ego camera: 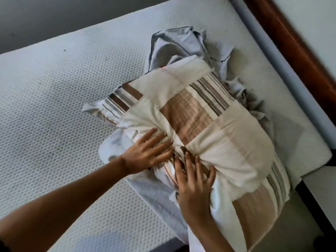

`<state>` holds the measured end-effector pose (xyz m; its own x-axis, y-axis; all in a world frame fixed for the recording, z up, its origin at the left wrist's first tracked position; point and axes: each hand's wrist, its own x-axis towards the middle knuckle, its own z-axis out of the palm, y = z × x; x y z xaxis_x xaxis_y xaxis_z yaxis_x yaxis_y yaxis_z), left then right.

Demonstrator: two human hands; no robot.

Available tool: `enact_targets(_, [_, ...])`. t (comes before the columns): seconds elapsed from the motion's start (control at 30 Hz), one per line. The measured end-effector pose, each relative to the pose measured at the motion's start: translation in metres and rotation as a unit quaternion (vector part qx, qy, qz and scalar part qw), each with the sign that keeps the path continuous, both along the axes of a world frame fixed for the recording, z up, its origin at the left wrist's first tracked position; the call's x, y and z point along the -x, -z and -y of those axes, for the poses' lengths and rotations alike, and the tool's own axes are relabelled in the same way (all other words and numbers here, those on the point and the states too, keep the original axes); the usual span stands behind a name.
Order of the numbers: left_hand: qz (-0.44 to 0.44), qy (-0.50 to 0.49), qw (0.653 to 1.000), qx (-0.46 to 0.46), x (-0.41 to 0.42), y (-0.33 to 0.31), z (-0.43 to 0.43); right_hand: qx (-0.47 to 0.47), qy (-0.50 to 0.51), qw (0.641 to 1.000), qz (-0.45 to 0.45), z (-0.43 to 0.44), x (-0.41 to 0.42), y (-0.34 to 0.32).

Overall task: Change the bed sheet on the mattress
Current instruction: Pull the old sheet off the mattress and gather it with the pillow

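Now striped sheet bundle [200, 124] pressed flat by both open hands, nothing gripped. Left hand [145, 153], right hand [194, 186] side by side at near end; bundle stretched away toward wooden bed frame [300, 51].

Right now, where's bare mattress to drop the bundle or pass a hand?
Free: the whole mattress left of the patchwork bundle, out to its far and near edges. A narrow strip is free between the grey sheet and the headboard. Crowded: right half, with both hands flat on the bundle.
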<state>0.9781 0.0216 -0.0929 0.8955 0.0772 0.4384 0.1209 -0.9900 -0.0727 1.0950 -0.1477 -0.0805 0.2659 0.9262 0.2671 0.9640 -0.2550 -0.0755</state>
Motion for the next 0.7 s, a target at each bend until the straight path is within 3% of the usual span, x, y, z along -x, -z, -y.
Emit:
enact_targets(0.23, [-0.248, -0.035, 0.968, 0.015, 0.067, 0.046, 0.061, 0.134, -0.025, 0.991, -0.017, 0.053, 0.04, 0.06])
enact_targets(0.33, [-0.281, -0.029, 0.959, 0.028, 0.068, 0.057, 0.061, 0.181, -0.021, 0.983, -0.035, 0.054, 0.054, 0.073])
enact_targets(0.47, [-0.239, -0.027, 0.97, -0.009, 0.069, 0.077, 0.063, 0.188, -0.039, 0.981, -0.008, 0.056, 0.054, 0.085])
enact_targets(0.57, [-0.165, -0.034, 0.985, -0.028, 0.07, 0.082, 0.061, 0.107, -0.037, 0.993, 0.018, 0.055, 0.049, 0.086])
enact_targets(0.7, [-0.05, -0.115, 0.992, -0.009, 0.035, 0.069, 0.062, 0.021, -0.004, 1.0, 0.016, 0.032, 0.031, 0.069])
